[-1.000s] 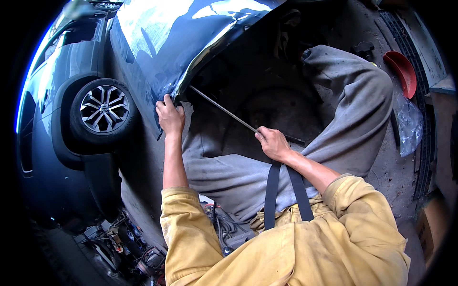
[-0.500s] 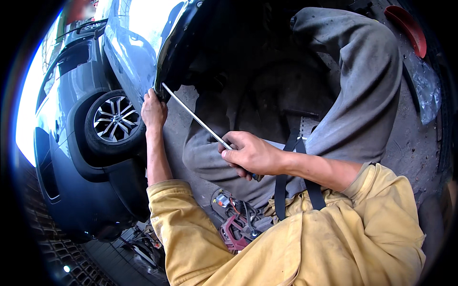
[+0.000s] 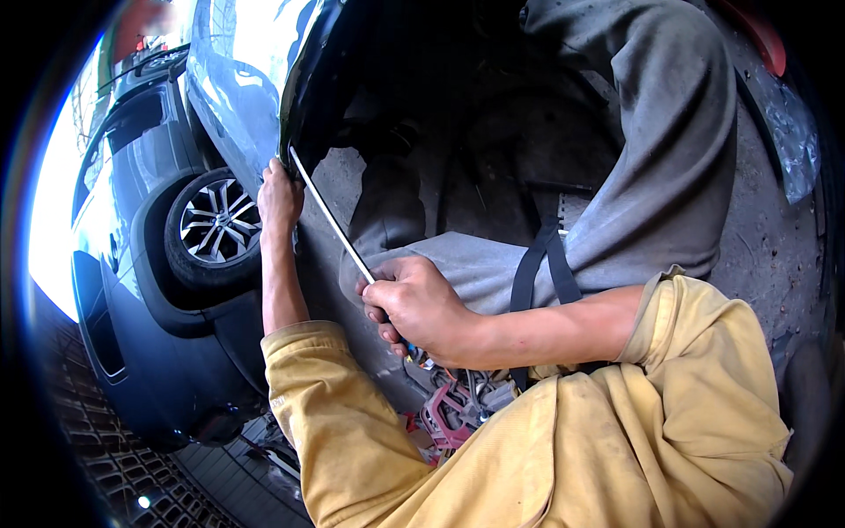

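head view — grey floor, dark car, right fingers curled round rod, left fingers pinching panel edge

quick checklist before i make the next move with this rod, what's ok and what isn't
1. Right hand closed around the metal rod: ok, fingers wrapped around its lower end.
2. Left hand at the lower edge of the glossy panel: ok, fingers at the edge.
3. Left hand's grip firm there: cannot tell, the finger ends are hidden.
4. Rod tip bearing on the panel: cannot tell, it shows right by the edge.
5. Black straps away from the rod: ok, they hang to its right.
6. Floor near the right hand uncluttered: not ok, a pink part lies there.
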`<act>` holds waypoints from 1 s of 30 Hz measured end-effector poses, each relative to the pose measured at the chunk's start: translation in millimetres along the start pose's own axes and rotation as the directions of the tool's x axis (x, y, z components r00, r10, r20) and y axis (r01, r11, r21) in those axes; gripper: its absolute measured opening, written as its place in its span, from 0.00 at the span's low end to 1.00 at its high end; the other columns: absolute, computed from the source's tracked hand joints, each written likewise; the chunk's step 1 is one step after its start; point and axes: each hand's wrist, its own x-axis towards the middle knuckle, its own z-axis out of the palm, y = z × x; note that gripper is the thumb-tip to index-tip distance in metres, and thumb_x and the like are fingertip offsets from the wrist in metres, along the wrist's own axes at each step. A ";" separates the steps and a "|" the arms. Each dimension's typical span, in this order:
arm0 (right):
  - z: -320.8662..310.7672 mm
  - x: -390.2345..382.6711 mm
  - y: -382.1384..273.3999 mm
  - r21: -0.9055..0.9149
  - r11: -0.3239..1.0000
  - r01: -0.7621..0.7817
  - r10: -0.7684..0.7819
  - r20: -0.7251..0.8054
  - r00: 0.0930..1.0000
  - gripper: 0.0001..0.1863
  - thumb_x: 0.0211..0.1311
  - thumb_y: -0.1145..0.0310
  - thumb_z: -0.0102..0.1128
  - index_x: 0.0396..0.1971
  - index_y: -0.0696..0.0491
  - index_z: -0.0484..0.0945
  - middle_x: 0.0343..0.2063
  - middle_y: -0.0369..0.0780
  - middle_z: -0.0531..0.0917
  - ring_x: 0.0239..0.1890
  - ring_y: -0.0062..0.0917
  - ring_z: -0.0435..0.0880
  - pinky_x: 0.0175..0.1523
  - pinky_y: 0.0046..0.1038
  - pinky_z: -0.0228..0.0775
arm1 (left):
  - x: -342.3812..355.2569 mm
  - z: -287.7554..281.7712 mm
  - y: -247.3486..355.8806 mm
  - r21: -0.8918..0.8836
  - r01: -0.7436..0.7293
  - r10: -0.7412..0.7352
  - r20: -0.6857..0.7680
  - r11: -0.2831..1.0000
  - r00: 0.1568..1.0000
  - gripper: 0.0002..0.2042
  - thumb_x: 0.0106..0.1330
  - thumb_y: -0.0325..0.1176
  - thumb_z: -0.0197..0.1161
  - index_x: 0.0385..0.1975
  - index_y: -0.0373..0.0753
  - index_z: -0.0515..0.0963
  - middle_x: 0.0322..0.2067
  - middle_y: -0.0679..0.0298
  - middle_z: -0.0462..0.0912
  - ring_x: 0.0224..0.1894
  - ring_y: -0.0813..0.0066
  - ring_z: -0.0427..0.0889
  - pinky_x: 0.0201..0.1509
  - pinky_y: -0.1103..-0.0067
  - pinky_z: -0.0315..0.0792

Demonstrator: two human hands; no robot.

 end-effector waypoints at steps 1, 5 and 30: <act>3.3 -0.5 1.5 0.020 1.000 0.002 -0.002 -0.002 1.000 0.05 0.62 0.71 0.49 0.33 0.57 0.73 0.20 0.33 0.72 0.16 0.15 0.69 0.17 0.22 0.61 | 0.7 -0.4 0.7 0.001 -0.001 0.001 0.005 1.000 1.000 0.16 0.64 0.32 0.60 0.45 0.29 0.67 0.42 0.38 0.77 0.42 0.37 0.81 0.44 0.55 0.76; 20.6 -4.5 3.0 0.082 0.997 0.007 -0.002 -0.057 0.998 0.04 0.62 0.72 0.48 0.31 0.55 0.72 0.20 0.33 0.72 0.15 0.15 0.69 0.17 0.22 0.61 | 4.1 6.8 1.3 0.001 -0.005 0.005 0.023 1.000 1.000 0.13 0.66 0.31 0.55 0.45 0.29 0.66 0.43 0.37 0.77 0.42 0.37 0.81 0.45 0.55 0.76; -45.1 41.3 19.4 -0.512 0.859 -0.016 -0.042 -0.102 0.994 0.16 0.75 0.57 0.48 0.32 0.55 0.68 0.13 0.33 0.66 0.12 0.16 0.65 0.17 0.22 0.62 | -12.4 54.7 10.8 -0.044 0.104 -0.112 -0.434 0.994 0.894 0.10 0.55 0.29 0.59 0.37 0.42 0.70 0.34 0.59 0.77 0.36 0.58 0.82 0.32 0.64 0.76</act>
